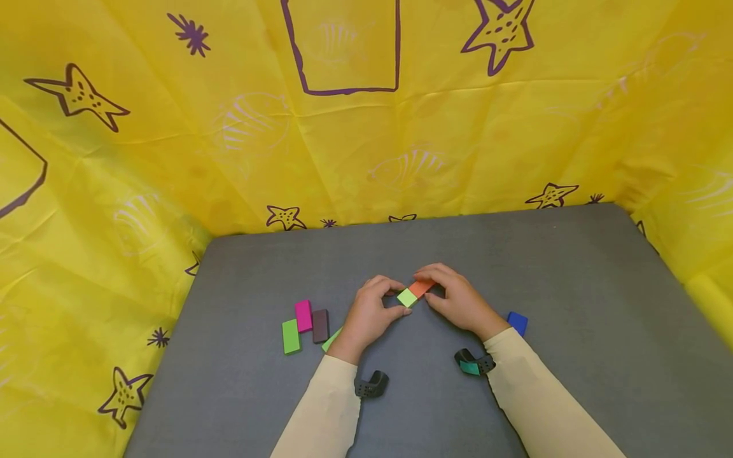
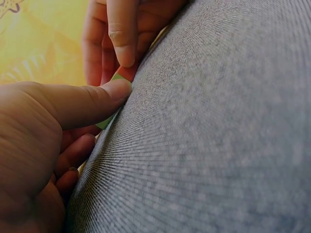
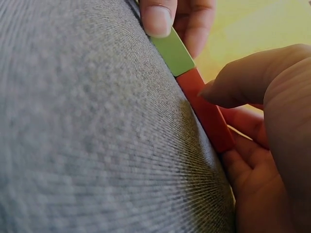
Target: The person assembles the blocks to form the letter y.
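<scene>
You have two blocks joined end to end near the middle of the grey surface [image 1: 572,267]: the light green block [image 1: 407,297] meets the orange block [image 1: 422,287] in one line, flush as far as the right wrist view shows; that pairing looks like the part done, while the rest lies unplaced. To your left sit a pink block [image 1: 303,315], a dark brown block [image 1: 321,326] and a green block [image 1: 291,336], close together; another green piece [image 1: 331,340] peeks out beside your left wrist, though too much of it is hidden to say what it is; a blue block [image 1: 518,322] lies by your right wrist, well apart from the pair.

Your left hand [image 1: 369,312] curls its fingers [image 2: 104,97] round the light green block, thumb pressed to its near edge and the other fingers on the far side; your right hand [image 1: 458,299] pinches the orange block the same way, thumb [image 3: 233,90] on the near face, the other fingers tucked behind; both sets of fingers are narrowed to the width of a block, and both blocks rest on the surface.
</scene>
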The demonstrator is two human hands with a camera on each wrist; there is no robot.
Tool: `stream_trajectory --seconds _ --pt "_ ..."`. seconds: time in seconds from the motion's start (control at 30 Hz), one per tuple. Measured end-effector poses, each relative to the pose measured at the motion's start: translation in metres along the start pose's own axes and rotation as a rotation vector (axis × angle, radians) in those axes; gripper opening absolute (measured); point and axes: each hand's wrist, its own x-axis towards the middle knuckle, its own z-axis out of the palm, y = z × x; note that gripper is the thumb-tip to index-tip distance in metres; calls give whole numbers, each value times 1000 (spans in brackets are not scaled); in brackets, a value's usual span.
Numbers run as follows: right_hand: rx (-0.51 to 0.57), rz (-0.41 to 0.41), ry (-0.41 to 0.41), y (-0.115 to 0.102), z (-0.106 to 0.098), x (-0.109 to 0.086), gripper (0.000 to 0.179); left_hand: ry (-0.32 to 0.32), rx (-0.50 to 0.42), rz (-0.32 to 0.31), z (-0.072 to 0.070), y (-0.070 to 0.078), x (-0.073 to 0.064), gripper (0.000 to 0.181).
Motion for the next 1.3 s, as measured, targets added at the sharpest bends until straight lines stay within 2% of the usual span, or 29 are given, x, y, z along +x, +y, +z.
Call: stream_trajectory --seconds 0.7,1.03,1.3 --pt "17 2 3 -1 0 1 39 -2 26 25 1 0 0 34" --pt "24 9 -3 -1 -1 0 40 12 29 56 1 2 -1 33" --pt "25 -4 -5 0 -1 -1 42 3 33 45 0 2 -2 36"
